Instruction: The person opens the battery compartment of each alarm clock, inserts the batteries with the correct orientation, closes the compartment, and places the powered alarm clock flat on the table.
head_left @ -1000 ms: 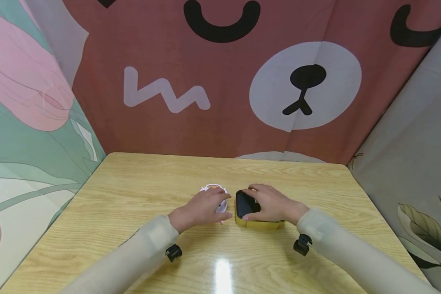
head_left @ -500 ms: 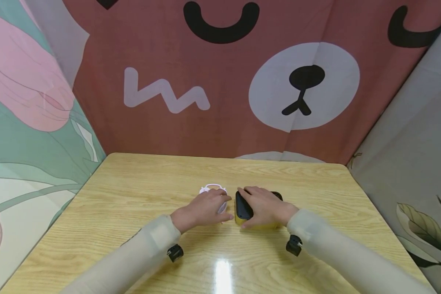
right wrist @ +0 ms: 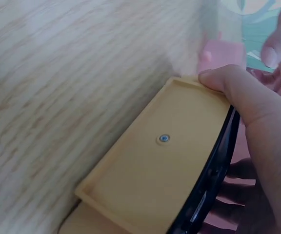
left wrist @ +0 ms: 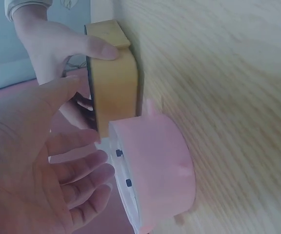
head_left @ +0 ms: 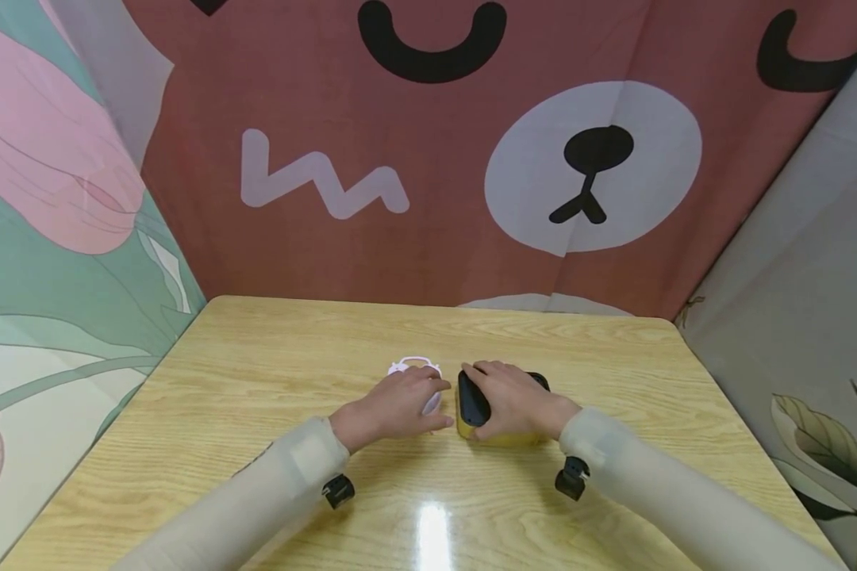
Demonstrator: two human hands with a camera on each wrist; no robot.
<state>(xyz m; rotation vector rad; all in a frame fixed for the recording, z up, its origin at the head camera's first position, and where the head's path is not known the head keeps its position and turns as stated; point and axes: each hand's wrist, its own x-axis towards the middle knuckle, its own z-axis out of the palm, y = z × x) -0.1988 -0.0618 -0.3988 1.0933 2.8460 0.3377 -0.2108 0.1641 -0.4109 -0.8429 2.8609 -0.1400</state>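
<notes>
A round pink clock point(left wrist: 160, 165) lies on its back, its white face with black marks turned up. In the head view my left hand point(head_left: 394, 404) covers most of it, leaving a thin pale handle showing beyond the knuckles. The left fingers are loosely bent, their tips close to the face's rim. Just right of the clock is a yellow box-shaped object point(right wrist: 145, 146) with a black top point(head_left: 474, 403). My right hand point(head_left: 517, 402) grips this box across its width, thumb on the near yellow side and fingers reaching over to the far side. A small screw point(right wrist: 164, 139) shows in the yellow side.
Both things rest on a light wood-grain table point(head_left: 293, 341). A red-brown cloth point(head_left: 400, 254) with a bear's face hangs behind it, with printed cloths at left and right. Black wrist cameras point(head_left: 571, 477) hang under both sleeves.
My right hand has shifted a little left over the black top and taken hold of the yellow box. The left hand stays almost still over the clock.
</notes>
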